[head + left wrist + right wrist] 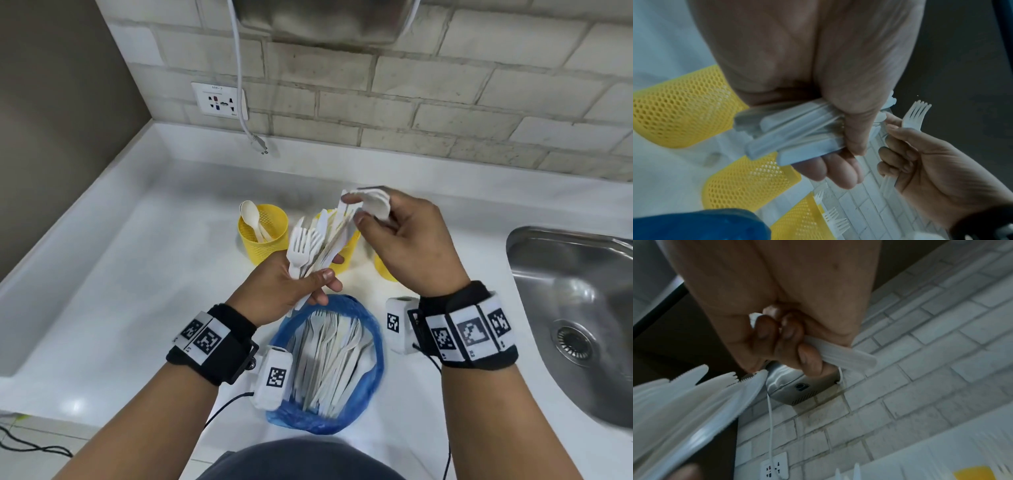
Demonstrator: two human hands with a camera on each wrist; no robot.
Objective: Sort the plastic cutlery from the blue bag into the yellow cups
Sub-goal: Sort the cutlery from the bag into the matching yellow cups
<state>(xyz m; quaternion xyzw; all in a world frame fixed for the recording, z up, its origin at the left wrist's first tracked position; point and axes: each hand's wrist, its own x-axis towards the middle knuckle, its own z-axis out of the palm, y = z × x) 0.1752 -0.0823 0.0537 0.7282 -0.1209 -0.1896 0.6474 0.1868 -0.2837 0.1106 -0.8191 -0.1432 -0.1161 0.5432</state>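
Observation:
My left hand [310, 279] grips a fanned bundle of white forks and knives [313, 245] above the counter; their handles [795, 136] stick out below my fist. My right hand [364, 212], just right of the bundle's tips, holds a white fork [915, 114], fingers curled round its handle [840, 353]. The blue bag [371, 342] lies open near me with several white pieces inside. Three yellow mesh cups stand behind: the left cup [265, 245] holds spoons, the middle cup [347, 253] is largely hidden by the bundle, and the right cup [385, 272] by my right hand.
A steel sink [572, 308] is set into the white counter [120, 291] at the right. A brick wall runs behind with a socket [219, 102], a hanging white cable [239, 85] and a metal dryer [797, 386]. The counter's raised edge runs along the left.

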